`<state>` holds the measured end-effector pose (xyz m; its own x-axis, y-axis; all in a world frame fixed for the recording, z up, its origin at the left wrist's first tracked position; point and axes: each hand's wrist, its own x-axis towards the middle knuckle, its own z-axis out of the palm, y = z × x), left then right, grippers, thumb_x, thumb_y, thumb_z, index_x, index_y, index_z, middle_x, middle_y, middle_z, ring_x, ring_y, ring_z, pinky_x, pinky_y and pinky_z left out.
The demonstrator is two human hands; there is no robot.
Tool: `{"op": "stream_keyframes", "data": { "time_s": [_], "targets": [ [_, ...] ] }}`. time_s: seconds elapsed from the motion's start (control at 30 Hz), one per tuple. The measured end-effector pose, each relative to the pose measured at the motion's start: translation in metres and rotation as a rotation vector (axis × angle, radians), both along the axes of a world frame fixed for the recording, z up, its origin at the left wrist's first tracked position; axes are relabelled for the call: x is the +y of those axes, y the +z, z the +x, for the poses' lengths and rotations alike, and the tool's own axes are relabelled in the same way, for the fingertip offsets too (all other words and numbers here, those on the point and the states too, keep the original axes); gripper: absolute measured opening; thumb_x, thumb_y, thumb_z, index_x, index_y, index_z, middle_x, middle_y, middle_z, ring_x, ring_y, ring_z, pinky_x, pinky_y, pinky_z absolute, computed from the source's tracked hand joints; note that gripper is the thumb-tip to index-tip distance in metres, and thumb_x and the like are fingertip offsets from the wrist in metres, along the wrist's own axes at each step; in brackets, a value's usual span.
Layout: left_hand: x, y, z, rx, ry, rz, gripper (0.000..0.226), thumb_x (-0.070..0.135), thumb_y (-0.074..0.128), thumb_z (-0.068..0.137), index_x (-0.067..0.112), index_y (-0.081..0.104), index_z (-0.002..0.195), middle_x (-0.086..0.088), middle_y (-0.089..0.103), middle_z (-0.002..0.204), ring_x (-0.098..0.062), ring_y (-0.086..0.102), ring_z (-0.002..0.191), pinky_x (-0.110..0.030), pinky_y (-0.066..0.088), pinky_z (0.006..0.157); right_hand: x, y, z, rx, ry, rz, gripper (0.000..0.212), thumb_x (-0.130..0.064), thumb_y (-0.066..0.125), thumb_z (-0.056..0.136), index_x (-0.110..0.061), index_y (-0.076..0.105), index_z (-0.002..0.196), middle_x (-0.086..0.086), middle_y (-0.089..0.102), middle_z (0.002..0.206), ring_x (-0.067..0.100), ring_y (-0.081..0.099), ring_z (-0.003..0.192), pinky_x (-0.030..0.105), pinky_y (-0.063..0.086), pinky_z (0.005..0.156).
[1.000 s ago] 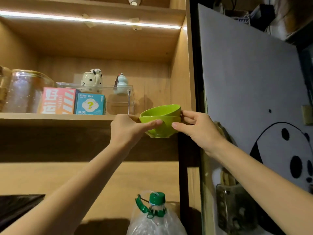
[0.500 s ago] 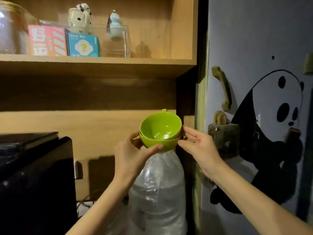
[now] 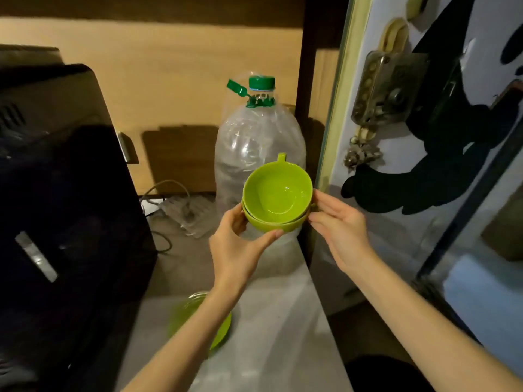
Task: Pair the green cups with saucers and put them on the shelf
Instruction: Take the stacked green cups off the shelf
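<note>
Grey surface (image 3: 268,321), nearest: green saucers (image 3: 220,332), partly hidden by left forearm. Above: two nested green cups (image 3: 278,193), gripped underneath by left hand (image 3: 235,250), steadied by flat fingers of right hand (image 3: 339,230). Lowered from shelf height; pairing not yet begun. Behind: water bottle (image 3: 254,142).

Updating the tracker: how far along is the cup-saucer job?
Done: nothing paired or shelved in view. In hand: two nested green cups, gripped by the left hand, right hand touching their side. Left: separate them, seat each on the green saucers on the counter, shelve.
</note>
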<state>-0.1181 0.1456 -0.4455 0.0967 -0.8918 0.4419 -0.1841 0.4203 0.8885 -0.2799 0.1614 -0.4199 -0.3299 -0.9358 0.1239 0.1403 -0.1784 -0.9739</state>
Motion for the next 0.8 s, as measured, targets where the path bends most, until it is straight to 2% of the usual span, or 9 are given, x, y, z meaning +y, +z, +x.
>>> {"op": "stream_keyframes", "data": {
  "time_s": [0.17,0.33,0.43,0.57,0.73,0.8],
  "targets": [
    [0.025,-0.065,0.007,-0.014,0.025,0.136,0.077,0.031,0.088,0.048,0.018,0.055,0.117,0.009,0.063,0.106,-0.007,0.062,0.100,-0.005,0.046,0.084,0.019,-0.059,0.009,-0.083,-0.054,0.148,0.048,0.017,0.049,0.079,-0.004,0.057,0.122,0.010,0.064,0.116,0.024,0.060,0.111,0.039,0.046,0.099],
    [0.045,-0.114,0.017,-0.078,0.039,0.237,0.079,0.027,0.088,0.049,0.013,0.055,0.119,0.010,0.061,0.108,-0.007,0.061,0.099,-0.002,0.044,0.082,0.033,-0.112,0.024,-0.154,-0.082,0.283,0.050,0.020,0.047,0.077,-0.003,0.058,0.120,0.008,0.065,0.106,0.019,0.063,0.094,0.027,0.049,0.084],
    [0.054,-0.137,0.020,-0.086,0.051,0.297,0.080,0.020,0.089,0.048,0.010,0.054,0.119,0.007,0.061,0.109,-0.009,0.061,0.100,0.002,0.041,0.081,0.037,-0.137,0.030,-0.188,-0.105,0.349,0.050,0.021,0.046,0.077,0.001,0.057,0.121,0.010,0.064,0.106,0.015,0.063,0.086,0.025,0.050,0.081],
    [0.065,-0.160,0.022,-0.095,0.042,0.365,0.080,0.016,0.089,0.048,0.008,0.053,0.119,0.007,0.058,0.111,-0.010,0.059,0.102,0.005,0.039,0.081,0.046,-0.158,0.035,-0.236,-0.112,0.419,0.049,0.024,0.041,0.079,0.006,0.053,0.122,0.009,0.060,0.109,0.006,0.060,0.077,0.010,0.053,0.062],
    [0.073,-0.179,0.023,-0.105,0.043,0.438,0.081,0.017,0.088,0.049,0.009,0.051,0.121,0.009,0.057,0.110,-0.009,0.058,0.100,0.006,0.038,0.078,0.051,-0.179,0.038,-0.229,-0.114,0.488,0.049,0.023,0.041,0.079,0.005,0.053,0.123,0.008,0.061,0.109,0.005,0.060,0.079,0.010,0.052,0.064],
    [0.076,-0.183,0.023,-0.100,0.042,0.467,0.083,0.017,0.088,0.049,0.008,0.050,0.122,0.008,0.056,0.111,-0.010,0.057,0.102,0.006,0.038,0.078,0.053,-0.184,0.038,-0.221,-0.109,0.495,0.049,0.023,0.041,0.079,0.003,0.055,0.121,0.006,0.065,0.102,0.002,0.063,0.076,0.011,0.052,0.066]
  ]
}}
